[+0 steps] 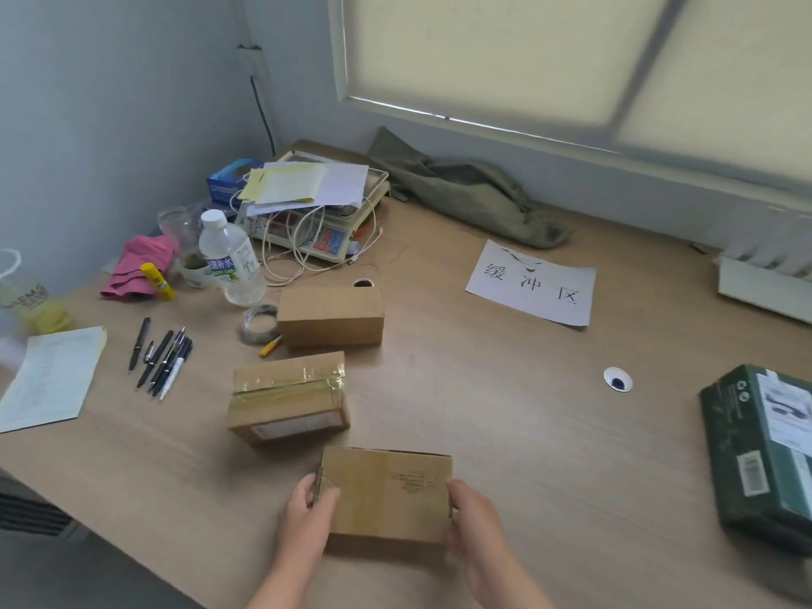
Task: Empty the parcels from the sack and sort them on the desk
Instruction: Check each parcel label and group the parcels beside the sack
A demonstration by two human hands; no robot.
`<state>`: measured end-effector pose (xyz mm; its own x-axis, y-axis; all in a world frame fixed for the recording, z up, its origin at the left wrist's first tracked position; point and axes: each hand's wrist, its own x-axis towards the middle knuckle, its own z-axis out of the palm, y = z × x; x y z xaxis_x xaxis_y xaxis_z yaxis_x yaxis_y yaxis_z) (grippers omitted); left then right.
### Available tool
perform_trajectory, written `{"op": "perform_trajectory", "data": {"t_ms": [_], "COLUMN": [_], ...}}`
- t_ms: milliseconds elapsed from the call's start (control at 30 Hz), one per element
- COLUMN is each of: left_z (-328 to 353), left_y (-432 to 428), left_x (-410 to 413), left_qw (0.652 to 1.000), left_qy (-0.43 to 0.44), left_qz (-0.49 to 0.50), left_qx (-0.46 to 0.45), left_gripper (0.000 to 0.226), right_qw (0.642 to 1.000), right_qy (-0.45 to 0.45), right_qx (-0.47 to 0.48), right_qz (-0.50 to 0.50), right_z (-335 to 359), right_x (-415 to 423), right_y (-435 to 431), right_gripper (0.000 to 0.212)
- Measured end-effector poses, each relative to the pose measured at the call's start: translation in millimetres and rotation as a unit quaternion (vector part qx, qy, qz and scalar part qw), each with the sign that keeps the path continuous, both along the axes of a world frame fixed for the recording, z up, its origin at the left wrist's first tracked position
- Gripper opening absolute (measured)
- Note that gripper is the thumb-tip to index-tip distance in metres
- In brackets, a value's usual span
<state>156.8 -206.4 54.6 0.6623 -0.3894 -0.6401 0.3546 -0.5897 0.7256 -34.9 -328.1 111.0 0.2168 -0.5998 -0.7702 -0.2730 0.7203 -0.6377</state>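
- Now the near parcel [386, 494] is at the front of the tabletop [483, 410], the left hand [307, 507] and right hand [476, 516] gripping its ends, fingers [328, 498] curled round the cardboard.
- It is best set flat, square with the taped parcel [288, 397] and plain parcel [329, 316] beyond, just apart.
- The sack [465, 191] lies slack at the back.

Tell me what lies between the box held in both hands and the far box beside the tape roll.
Head view: the cardboard box bound with clear tape lies between the held box and far box.
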Motion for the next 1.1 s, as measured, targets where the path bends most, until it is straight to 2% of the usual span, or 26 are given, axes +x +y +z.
{"op": "perform_trajectory", "data": {"t_ms": [67, 167, 333, 467, 500, 633, 833, 933, 1000, 1100], "left_z": [-15, 14, 62, 80, 85, 85, 85, 90, 88, 92], "left_y": [-12, -41, -80, -98, -103, -118, -133, -137, -138, -135], "left_x": [-15, -51, -116, -156, -165, -189, -213, -221, -227, -244], "left_qw": [0.999, 0.999, 0.991, 0.986, 0.984, 0.975, 0.953, 0.937, 0.926, 0.914], "left_qy": [0.005, 0.024, 0.054, 0.041, 0.043, 0.036, 0.132, 0.155, 0.176, 0.211], "left_qz": [-0.032, -0.045, -0.077, -0.087, -0.092, -0.119, -0.159, -0.227, -0.271, -0.308], "left_qx": [0.009, -0.018, -0.099, -0.139, -0.149, -0.185, -0.223, -0.217, -0.196, -0.157], "left_gripper": [0.080, 0.053, 0.041, 0.012, 0.006, 0.027, 0.062, 0.081, 0.078, 0.049], "right_qw": [1.000, 0.995, 0.978, 0.960, 0.956, 0.942, 0.950, 0.944, 0.922, 0.872], "right_qy": [0.009, 0.017, 0.014, 0.018, 0.011, -0.059, -0.097, -0.120, -0.140, -0.162], "right_qx": [-0.007, -0.029, -0.092, -0.122, -0.123, -0.106, -0.090, -0.093, -0.102, -0.086], "right_qz": [-0.029, -0.096, -0.188, -0.252, -0.264, -0.313, -0.282, -0.293, -0.346, -0.454], "right_z": [6, 15, 38, 42, 41, 41, 44, 48, 50, 46], "right_x": [-23, -58, -124, -171, -180, -213, -250, -263, -269, -282], "right_y": [-7, -16, -34, -41, -42, -46, -45, -47, -49, -54], "right_gripper": [0.039, 0.041, 0.036, 0.011, 0.013, 0.035, 0.038, 0.040, 0.047, 0.075]}}
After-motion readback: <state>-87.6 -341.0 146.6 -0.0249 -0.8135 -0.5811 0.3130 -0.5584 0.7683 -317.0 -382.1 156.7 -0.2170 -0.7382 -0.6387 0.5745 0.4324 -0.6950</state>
